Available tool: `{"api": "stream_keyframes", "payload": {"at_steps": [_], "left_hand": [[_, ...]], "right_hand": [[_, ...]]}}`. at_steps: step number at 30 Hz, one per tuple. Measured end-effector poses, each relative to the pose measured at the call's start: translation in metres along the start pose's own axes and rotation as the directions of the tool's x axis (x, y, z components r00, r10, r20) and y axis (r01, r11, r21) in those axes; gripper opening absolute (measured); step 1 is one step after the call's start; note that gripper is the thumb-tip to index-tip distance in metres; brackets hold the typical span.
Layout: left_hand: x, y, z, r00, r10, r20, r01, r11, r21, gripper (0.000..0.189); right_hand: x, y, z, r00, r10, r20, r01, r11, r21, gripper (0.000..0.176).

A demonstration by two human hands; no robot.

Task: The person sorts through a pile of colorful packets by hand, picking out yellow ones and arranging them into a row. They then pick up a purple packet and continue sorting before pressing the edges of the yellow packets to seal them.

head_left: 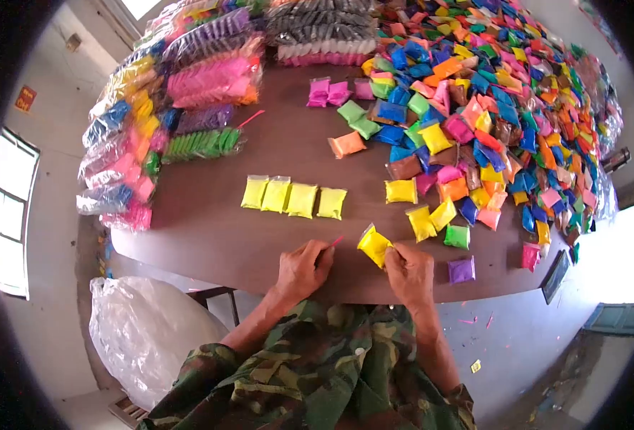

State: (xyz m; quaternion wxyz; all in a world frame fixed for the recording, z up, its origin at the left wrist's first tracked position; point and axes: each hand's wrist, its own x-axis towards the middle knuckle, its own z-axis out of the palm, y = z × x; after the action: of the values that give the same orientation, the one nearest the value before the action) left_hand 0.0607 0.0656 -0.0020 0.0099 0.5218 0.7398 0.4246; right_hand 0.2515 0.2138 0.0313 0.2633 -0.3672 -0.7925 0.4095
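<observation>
Near the front edge of the table, my right hand (pixel 409 274) pinches a small yellow packet (pixel 375 246) by its lower right corner, tilted above the tabletop. My left hand (pixel 303 269) is closed, and the tip of a thin pink stick (pixel 337 241) pokes out from its fingers. The rest of that stick is hidden in the hand. Beyond both hands, several yellow packets (pixel 301 200) lie side by side in a row. Two more yellow packets (pixel 421 223) and a green packet (pixel 457 236) lie right of the held one, with a purple packet (pixel 462 270) nearer the edge.
A large heap of mixed coloured packets (pixel 474 122) covers the table's right side. Bundles sorted by colour (pixel 213 79) stand along the left and back. Another pink stick (pixel 251 118) lies by the green bundle (pixel 202 143). A clear plastic bag (pixel 149 337) stands left of the table (pixel 188 236).
</observation>
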Motion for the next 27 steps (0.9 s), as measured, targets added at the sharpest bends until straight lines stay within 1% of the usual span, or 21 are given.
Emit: {"api": "stream_keyframes", "payload": {"at_steps": [1,3,4,6,10,12,13,14,16,17,20,21,24,27], "left_hand": [[-0.003,-0.001,0.000,1.000,0.001,-0.024,-0.002,1.000,-0.013,0.012],[-0.008,-0.003,0.000,0.996,-0.062,-0.058,0.058,0.996,-0.074,0.013],[-0.011,-0.004,0.001,0.993,-0.094,-0.070,0.087,0.991,-0.105,0.013],[-0.013,-0.003,-0.001,0.992,-0.106,-0.064,0.101,0.992,-0.080,0.013],[-0.012,0.000,-0.003,0.993,-0.116,-0.028,0.115,0.993,-0.015,0.011],[-0.015,-0.002,-0.005,0.996,-0.078,-0.034,0.080,0.996,0.041,0.011],[-0.013,-0.003,-0.002,0.999,-0.041,-0.036,0.043,0.998,0.050,0.011],[-0.013,-0.002,-0.002,0.999,-0.039,-0.021,0.040,0.998,0.049,0.011],[-0.014,-0.003,-0.002,1.000,-0.026,-0.012,0.027,0.999,0.037,0.010],[-0.011,-0.004,0.000,1.000,-0.013,-0.023,0.014,1.000,0.027,0.011],[-0.009,-0.005,0.001,1.000,-0.015,-0.016,0.015,0.999,0.028,0.011],[-0.009,-0.005,0.000,1.000,-0.019,-0.013,0.020,0.999,0.041,0.012],[-0.009,-0.002,0.002,0.999,-0.034,-0.009,0.035,0.997,0.071,0.012],[-0.009,-0.003,0.001,0.999,-0.039,-0.003,0.039,0.996,0.080,0.012]], "right_hand": [[-0.001,0.007,0.009,1.000,0.025,0.003,-0.025,1.000,0.004,0.018],[0.001,0.019,0.022,0.997,0.076,-0.001,-0.076,0.997,0.017,0.019],[0.001,0.020,0.024,0.996,0.093,0.004,-0.093,0.996,-0.010,0.020],[0.003,0.020,0.026,0.991,0.135,0.007,-0.134,0.989,-0.065,0.022],[0.004,0.019,0.023,0.996,0.090,-0.018,-0.090,0.995,-0.037,0.022],[0.002,0.023,0.020,0.996,0.059,-0.069,-0.061,0.998,-0.026,0.022],[-0.001,0.022,0.014,0.988,0.133,-0.076,-0.130,0.991,0.035,0.021],[-0.004,0.029,0.007,0.983,0.169,-0.067,-0.164,0.984,0.066,0.018],[-0.003,0.029,-0.012,0.965,0.115,-0.236,-0.083,0.986,0.142,0.021],[-0.003,0.036,-0.026,0.969,0.111,-0.219,-0.083,0.988,0.134,0.027],[0.001,0.022,-0.064,0.915,0.271,-0.298,-0.242,0.961,0.132,0.026],[0.004,0.024,-0.072,0.912,0.234,-0.337,-0.205,0.972,0.117,0.027],[0.014,0.028,-0.090,0.893,0.214,-0.395,-0.174,0.975,0.134,0.026],[0.024,0.045,-0.105,0.898,0.077,-0.434,-0.086,0.996,-0.001,0.026]]}}
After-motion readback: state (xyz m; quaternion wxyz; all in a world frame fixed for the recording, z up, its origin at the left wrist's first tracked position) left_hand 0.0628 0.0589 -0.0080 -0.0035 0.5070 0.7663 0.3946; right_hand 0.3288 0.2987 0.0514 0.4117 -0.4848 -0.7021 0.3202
